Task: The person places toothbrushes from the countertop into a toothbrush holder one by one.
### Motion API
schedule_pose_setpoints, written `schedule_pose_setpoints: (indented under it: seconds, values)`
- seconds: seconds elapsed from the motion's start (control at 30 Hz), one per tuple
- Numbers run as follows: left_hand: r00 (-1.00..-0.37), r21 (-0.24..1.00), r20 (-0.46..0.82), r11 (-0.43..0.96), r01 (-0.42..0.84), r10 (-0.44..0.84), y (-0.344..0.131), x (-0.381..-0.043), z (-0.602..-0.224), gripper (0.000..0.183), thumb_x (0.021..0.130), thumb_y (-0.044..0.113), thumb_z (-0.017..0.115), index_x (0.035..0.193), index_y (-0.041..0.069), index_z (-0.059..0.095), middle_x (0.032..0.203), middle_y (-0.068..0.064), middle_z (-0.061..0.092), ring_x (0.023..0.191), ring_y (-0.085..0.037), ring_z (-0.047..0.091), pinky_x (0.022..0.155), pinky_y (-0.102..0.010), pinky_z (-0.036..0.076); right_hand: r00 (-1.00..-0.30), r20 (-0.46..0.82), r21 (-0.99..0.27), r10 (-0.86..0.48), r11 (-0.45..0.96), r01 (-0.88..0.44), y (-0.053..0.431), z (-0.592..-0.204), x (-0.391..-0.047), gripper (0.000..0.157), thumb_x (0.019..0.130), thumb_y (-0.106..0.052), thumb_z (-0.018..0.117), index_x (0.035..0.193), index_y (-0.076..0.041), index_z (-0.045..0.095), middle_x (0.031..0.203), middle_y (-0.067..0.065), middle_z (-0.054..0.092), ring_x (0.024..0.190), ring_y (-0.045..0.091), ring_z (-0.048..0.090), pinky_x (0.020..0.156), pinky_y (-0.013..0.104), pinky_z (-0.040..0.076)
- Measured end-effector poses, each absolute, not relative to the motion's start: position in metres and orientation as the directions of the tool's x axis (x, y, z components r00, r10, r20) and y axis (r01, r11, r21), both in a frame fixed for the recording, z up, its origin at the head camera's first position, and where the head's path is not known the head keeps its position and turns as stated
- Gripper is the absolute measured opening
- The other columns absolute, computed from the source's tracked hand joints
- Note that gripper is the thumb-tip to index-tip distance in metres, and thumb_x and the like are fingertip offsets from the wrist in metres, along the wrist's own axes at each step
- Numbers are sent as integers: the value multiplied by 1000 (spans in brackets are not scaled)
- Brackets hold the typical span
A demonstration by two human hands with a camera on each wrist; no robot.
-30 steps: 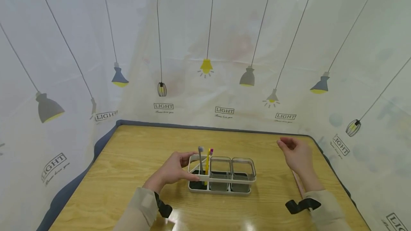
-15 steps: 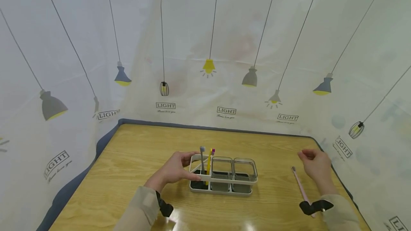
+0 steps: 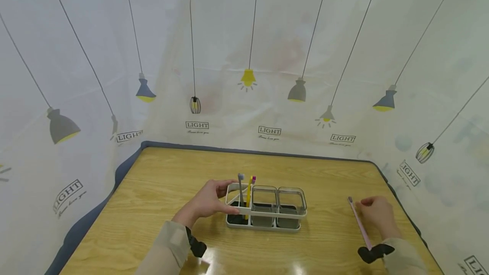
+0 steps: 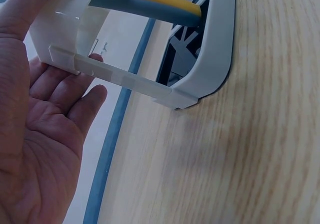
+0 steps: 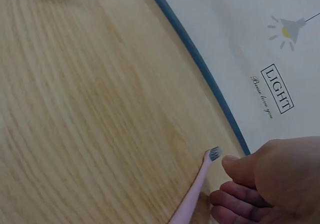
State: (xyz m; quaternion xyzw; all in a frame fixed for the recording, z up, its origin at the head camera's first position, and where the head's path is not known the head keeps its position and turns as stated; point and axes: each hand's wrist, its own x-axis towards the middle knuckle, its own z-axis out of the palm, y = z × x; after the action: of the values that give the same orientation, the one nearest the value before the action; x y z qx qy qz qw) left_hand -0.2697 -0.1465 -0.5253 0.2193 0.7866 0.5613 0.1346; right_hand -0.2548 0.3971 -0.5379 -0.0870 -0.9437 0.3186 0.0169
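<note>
My left hand (image 3: 204,200) holds the left end of a white toothbrush holder (image 3: 275,215), thumb in front and fingers behind. In its left compartment stand a grey toothbrush (image 3: 240,190) and a yellow toothbrush (image 3: 248,194), close together in the left wrist view. Two clear cups (image 3: 265,198) fill the other compartments. At the right lies a pink toothbrush (image 3: 360,225), its bristle head toward the far edge. My right hand (image 3: 380,215) is just right of it, fingers loosely bent and holding nothing. In the right wrist view the thumb (image 5: 242,169) is near the bristles, apparently apart.
All of this stands on a wooden table (image 3: 172,169) with a dark blue border along its back and sides. A white curtain (image 3: 229,33) printed with hanging lamps rises behind and at both sides.
My right hand has moved right, then down toward the table beside the pink toothbrush, which it partly hid before. The left hand and the holder have stayed in place.
</note>
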Motion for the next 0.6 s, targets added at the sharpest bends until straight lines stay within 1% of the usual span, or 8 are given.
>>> schedule_pose_setpoints:
  seconds: [0.13, 0.3, 0.37, 0.47, 0.53, 0.6]
  values:
    - [-867, 945, 35, 265, 190, 496, -147, -270, -524, 85, 76, 26, 99, 149, 10, 60, 135, -7, 70, 127, -33, 65, 104, -53, 51, -983, -58, -599, 176, 781, 175, 393, -540, -256, 42, 97, -22, 73, 106, 19, 70, 100, 31, 71, 93, 48, 68, 76, 52, 57]
    - [-867, 946, 37, 262, 191, 496, -147, -270, -524, 84, 76, 25, 99, 148, 10, 61, 134, -6, 70, 125, -29, 67, 104, -54, 51, -984, -88, -589, 154, 789, 176, 388, -543, -258, 36, 94, -16, 73, 103, 19, 68, 98, 31, 70, 90, 43, 68, 74, 50, 58]
    - [-866, 946, 38, 261, 192, 498, -146, -270, -525, 83, 76, 25, 99, 148, 10, 61, 134, -6, 70, 125, -29, 67, 104, -53, 51, -983, -119, -586, 142, 789, 186, 386, -543, -258, 31, 93, -12, 73, 101, 18, 68, 96, 29, 69, 88, 41, 67, 73, 49, 57]
    - [-864, 948, 41, 254, 192, 502, -146, -271, -527, 82, 77, 23, 99, 148, 9, 61, 135, -8, 70, 126, -30, 66, 104, -53, 51, -979, -160, -572, 127, 796, 197, 384, -542, -258, 24, 93, -8, 71, 96, 16, 70, 90, 23, 70, 82, 33, 67, 69, 46, 57]
    - [-864, 949, 41, 252, 191, 502, -145, -272, -528, 82, 77, 22, 99, 148, 9, 61, 135, -9, 69, 126, -30, 66, 104, -53, 51, -979, -168, -563, 111, 805, 188, 383, -543, -258, 22, 92, -6, 69, 94, 16, 71, 87, 21, 71, 77, 30, 65, 66, 44, 56]
    - [-865, 947, 38, 258, 192, 501, -145, -271, -527, 82, 77, 22, 99, 149, 10, 60, 135, -8, 69, 126, -27, 66, 104, -52, 52, -981, -165, -549, 100, 817, 176, 382, -543, -258, 21, 92, -4, 68, 94, 17, 71, 84, 19, 71, 74, 28, 64, 65, 42, 56]
